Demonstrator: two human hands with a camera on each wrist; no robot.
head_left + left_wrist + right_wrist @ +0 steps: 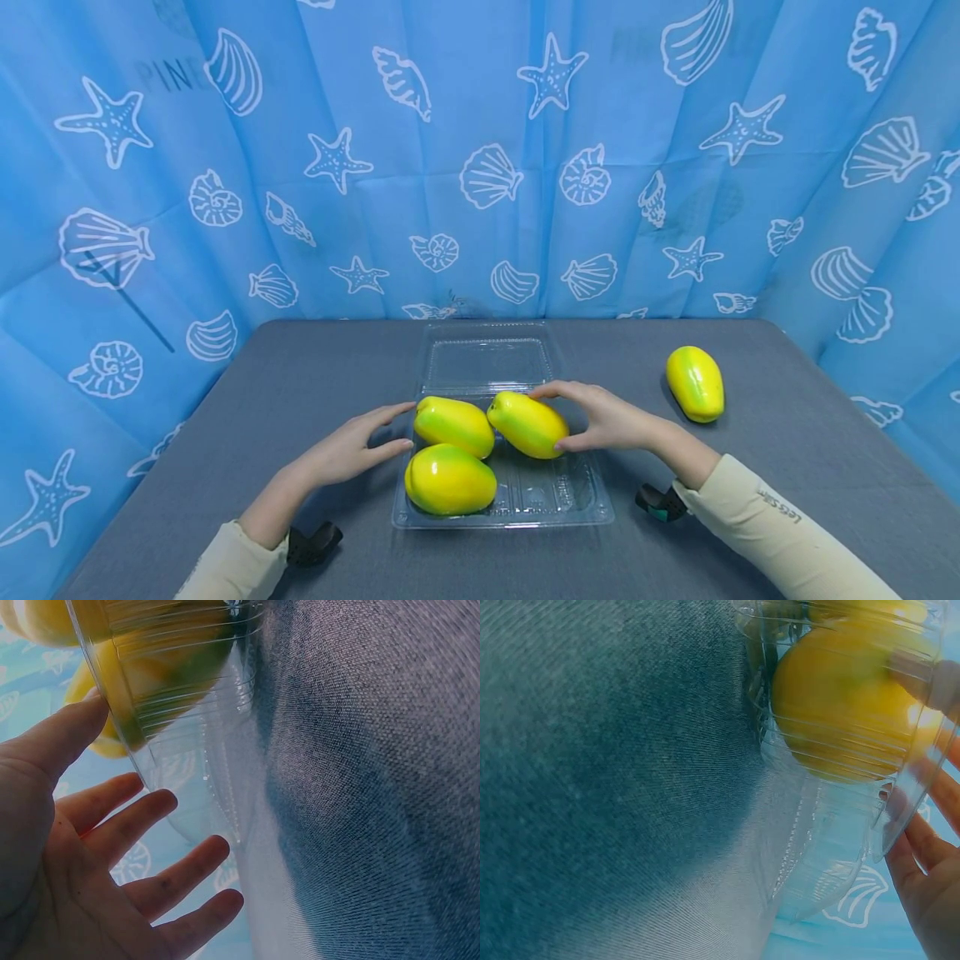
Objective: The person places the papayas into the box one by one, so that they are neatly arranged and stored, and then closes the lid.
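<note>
A clear plastic clamshell box [540, 500] lies open on the table with three glossy yellow-green papayas in it. My right hand [607, 417] holds the back right papaya [528, 425] between thumb and fingers; through the box wall in the right wrist view, fingertips show against that papaya [847, 705]. At the box's left edge, my left hand [341, 450] has its fingers spread and relaxed, close to the back left papaya [453, 425]. In the left wrist view this hand [97, 840] is right at the clear rim. The front left papaya [450, 481] lies on its side.
Another papaya [695, 383] lies on the grey cloth-covered table [750, 467], right of the box. The box's hinged lid [491, 358] is folded back toward the far table edge. A blue curtain [465, 208] with shell and starfish prints hangs behind.
</note>
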